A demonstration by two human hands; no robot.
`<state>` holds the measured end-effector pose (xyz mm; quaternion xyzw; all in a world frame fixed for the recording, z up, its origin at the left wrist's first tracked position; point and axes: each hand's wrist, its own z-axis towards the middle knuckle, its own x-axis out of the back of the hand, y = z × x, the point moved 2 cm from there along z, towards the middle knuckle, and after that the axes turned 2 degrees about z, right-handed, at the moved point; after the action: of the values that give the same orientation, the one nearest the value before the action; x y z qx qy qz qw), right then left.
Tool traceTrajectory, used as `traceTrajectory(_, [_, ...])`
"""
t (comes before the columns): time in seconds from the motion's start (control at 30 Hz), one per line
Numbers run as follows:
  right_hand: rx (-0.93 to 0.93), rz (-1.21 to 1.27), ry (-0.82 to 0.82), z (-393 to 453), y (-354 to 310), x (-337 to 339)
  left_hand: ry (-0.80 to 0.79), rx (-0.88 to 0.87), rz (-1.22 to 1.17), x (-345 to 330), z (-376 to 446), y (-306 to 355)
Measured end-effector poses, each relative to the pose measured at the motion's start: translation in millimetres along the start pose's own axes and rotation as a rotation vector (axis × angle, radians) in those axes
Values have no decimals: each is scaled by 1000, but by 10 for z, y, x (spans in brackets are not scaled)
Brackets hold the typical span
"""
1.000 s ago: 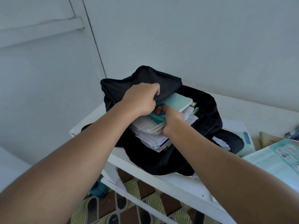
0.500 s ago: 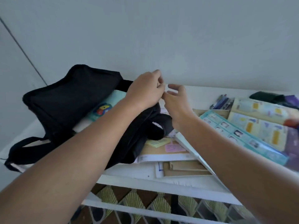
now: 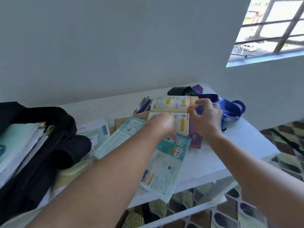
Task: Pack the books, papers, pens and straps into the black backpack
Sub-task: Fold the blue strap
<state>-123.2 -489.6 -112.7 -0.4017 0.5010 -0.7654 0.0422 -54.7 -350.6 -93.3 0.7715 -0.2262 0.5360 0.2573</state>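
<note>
The black backpack [image 3: 49, 145] lies open at the left of the white table [image 3: 238, 145], with a stack of books and papers [image 3: 21, 140] inside. Teal books [image 3: 164, 162] lie spread across the table's middle. Behind them are two yellow-orange books [image 3: 171, 103], a purple book [image 3: 195, 137], pens [image 3: 143, 104] and blue straps [image 3: 230, 109]. My right hand [image 3: 207, 119] pinches the right edge of the upper yellow-orange book. My left hand [image 3: 162, 124] is blurred over the lower one; its fingers cannot be made out.
A dark green and a purple strap [image 3: 185, 91] lie at the table's back. A light book [image 3: 97, 130] sits beside the backpack. The table stands against a wall, a window [image 3: 271, 30] at upper right, patterned floor tiles [image 3: 287, 145] below.
Both hands have left the backpack and moved right across the table to the yellow-orange books. The view has swung right with them.
</note>
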Motion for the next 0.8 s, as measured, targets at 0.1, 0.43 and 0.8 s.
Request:
traceTrajectory(0.1, [-46,-216,-58,148,343,129,3,37,26,-24,63,17])
traceTrajectory(0.43, [146,13,80,157,378,75,56,110,20,-78,95,-59])
traceTrajectory(0.8, [574,374,-278,-512,-1271,-369,526,-113,-897,82,-210,-728])
